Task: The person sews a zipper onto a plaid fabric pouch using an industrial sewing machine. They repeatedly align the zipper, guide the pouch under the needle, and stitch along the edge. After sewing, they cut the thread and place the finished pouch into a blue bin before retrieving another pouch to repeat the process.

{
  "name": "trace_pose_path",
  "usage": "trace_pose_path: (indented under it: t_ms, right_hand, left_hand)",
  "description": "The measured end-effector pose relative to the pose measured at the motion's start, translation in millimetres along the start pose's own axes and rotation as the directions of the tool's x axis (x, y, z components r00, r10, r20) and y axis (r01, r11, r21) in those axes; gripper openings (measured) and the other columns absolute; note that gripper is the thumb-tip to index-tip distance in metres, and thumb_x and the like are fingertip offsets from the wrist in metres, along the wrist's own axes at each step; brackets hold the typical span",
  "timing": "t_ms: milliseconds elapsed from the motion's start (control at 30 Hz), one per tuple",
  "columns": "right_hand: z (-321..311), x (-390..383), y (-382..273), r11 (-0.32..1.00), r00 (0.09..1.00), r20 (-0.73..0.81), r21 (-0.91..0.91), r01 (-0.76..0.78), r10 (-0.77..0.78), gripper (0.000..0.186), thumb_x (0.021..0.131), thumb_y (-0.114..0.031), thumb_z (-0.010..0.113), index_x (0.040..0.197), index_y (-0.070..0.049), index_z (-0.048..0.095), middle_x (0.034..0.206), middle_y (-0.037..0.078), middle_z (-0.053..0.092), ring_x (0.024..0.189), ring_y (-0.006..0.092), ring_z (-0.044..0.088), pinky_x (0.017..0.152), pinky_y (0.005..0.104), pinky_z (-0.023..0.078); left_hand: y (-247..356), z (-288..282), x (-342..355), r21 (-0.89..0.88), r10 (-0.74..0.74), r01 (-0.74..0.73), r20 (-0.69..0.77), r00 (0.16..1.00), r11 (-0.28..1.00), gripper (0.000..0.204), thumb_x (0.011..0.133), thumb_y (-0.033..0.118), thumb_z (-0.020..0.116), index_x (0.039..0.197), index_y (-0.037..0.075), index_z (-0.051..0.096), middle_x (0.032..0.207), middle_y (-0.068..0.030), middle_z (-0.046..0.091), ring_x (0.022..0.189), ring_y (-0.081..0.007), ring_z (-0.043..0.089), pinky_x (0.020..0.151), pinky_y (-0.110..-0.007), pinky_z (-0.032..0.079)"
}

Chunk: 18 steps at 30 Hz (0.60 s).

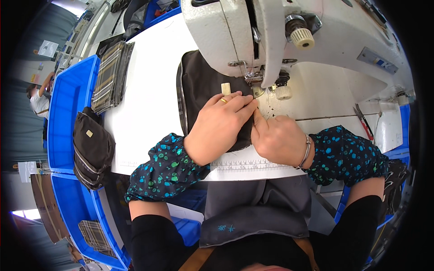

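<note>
A dark brown-black fabric bag piece (199, 86) with a zipper along its left edge lies under the sewing machine head (257, 77). My left hand (221, 123) rests flat on this piece, fingers stretched toward the presser foot. A small pale tag (225, 88) shows just beyond those fingers. At the piece's right edge, close to the needle area, my right hand (279, 137) presses with its index finger stretched forward and its other fingers curled. The right thumb and whatever lies beneath the curled fingers are hidden.
Red-handled thread snips (364, 122) lie on the machine bed at right. A printed ruler strip (244, 165) runs along the near table edge. Left stand a plaid fabric stack (113, 77), a dark zippered pouch (92, 149) and blue bins (72, 113). Another person (40, 100) is far left.
</note>
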State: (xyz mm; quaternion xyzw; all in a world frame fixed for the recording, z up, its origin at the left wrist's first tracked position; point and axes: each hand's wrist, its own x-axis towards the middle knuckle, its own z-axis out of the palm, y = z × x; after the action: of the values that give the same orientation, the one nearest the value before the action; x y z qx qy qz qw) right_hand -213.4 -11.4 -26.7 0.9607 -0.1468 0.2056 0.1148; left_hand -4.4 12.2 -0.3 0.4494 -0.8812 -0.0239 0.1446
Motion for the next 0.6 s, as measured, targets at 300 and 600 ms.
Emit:
trace_pose_path:
  t_ms: [300,600]
  right_hand:
    - [0,0,-2,1.000,1.000,-0.007,-0.004,-0.013,0.013,0.021,0.072,-0.015,0.067,0.076,0.006,0.070,0.099,0.040,0.071,0.050,0.0193,0.064,0.044,0.0309,0.048]
    - [8,2,7,0.996,0.996,-0.008,-0.004,-0.092,0.092,0.023,0.076,-0.015,0.066,0.086,0.006,0.070,0.109,0.039,0.070,0.052,0.0209,0.066,0.046,0.0326,0.050]
  left_hand:
    - [2,-1,4,-0.022,-0.002,0.002,0.026,1.000,1.000,0.048,0.083,0.003,0.062,0.130,-0.001,0.066,0.141,-0.0114,0.065,0.131,-0.0295,0.059,0.108,-0.041,0.047]
    - [-3,-3,10,-0.053,-0.036,0.032,-0.079,0.996,0.998,0.048,0.078,-0.004,0.064,0.125,-0.001,0.068,0.119,-0.0168,0.074,0.116,-0.0345,0.067,0.102,-0.044,0.052]
